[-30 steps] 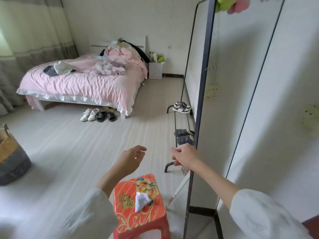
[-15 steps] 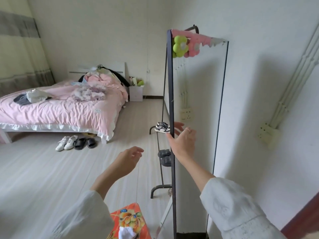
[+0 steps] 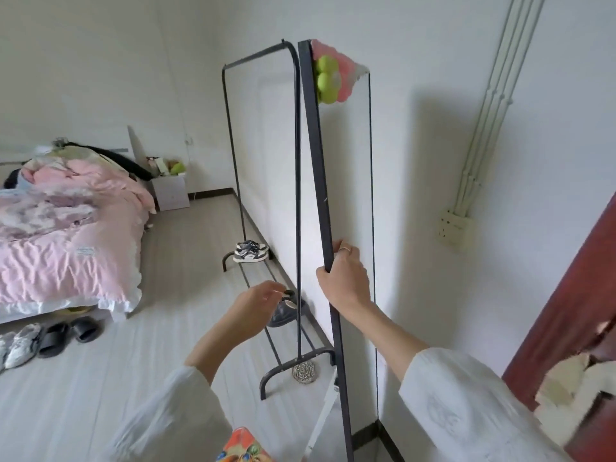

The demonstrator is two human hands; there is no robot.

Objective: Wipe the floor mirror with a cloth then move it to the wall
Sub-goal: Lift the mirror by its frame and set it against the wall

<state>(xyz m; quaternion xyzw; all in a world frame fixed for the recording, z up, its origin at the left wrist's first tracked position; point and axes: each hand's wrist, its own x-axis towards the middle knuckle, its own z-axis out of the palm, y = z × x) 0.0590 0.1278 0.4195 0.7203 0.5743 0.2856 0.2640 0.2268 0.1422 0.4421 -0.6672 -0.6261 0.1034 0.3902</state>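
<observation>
I see the floor mirror (image 3: 346, 201) standing upright, just beside the right-hand wall (image 3: 433, 135). My right hand (image 3: 345, 278) grasps its near dark edge; my left hand (image 3: 256, 303) hovers released. I would add that hand lower before setting it flush.

black-framed mirror (image 3: 322, 181), pink bedding (image 3: 66, 248), white sleeves (image 3: 466, 405)

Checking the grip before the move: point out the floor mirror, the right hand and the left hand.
floor mirror (image 3: 350, 181): head view, on the glass face above the hand.
right hand (image 3: 345, 278): head view, back of the hand, gripping the mirror's dark frame edge.
left hand (image 3: 256, 300): head view, middle of the hand, holding nothing.
</observation>
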